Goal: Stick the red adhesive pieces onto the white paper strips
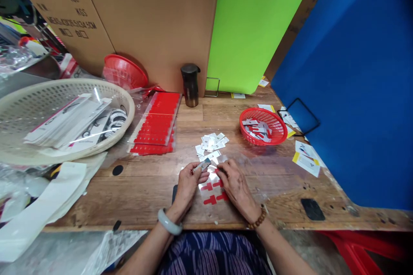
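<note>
My left hand (190, 182) is closed on a small white card (203, 165), held tilted between thumb and fingers. Close beside it, my right hand (235, 182) has its thumb and fingertips pinched at a red sticker (217, 172) at the upper part of a clear sheet. More red T-shaped stickers (210, 200) lie on that sheet, some partly covered by my right hand. Just beyond my hands is a loose pile of small white cards (213, 142). What exactly sits between my right fingertips is partly hidden.
A red basket (280, 131) with cards and red pieces stands right. Stacked red sticker sheets (158, 122), a dark tumbler (190, 86) and a large cream basket (127, 114) are left and behind. A blue panel (355, 94) borders the right; loose cards (306, 161) lie beside it.
</note>
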{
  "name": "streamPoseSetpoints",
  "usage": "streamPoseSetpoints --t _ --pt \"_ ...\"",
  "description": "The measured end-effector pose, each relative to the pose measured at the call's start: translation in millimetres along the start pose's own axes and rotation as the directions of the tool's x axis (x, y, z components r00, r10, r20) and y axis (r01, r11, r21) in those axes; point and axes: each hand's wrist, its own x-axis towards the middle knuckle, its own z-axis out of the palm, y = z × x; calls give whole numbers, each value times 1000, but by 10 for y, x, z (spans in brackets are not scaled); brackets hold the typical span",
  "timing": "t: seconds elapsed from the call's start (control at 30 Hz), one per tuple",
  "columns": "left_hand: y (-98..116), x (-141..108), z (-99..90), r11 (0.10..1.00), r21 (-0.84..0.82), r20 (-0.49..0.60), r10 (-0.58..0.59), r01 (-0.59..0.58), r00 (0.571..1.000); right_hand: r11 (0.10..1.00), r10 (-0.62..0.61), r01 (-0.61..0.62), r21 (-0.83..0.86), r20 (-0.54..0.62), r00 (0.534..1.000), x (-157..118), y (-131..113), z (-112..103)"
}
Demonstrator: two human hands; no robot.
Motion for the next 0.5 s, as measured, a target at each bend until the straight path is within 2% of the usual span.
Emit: streamPoseSetpoints --t 0.23,0.5 --pt "14 -23 27 1000 -2 -23 10 -10 1000 996 83 -80 50 -60 995 -5 27 59" --pt "19 -25 43 1000 10 -42 26 -25 999 993 65 -59 100 -66 996 -44 -10 60"
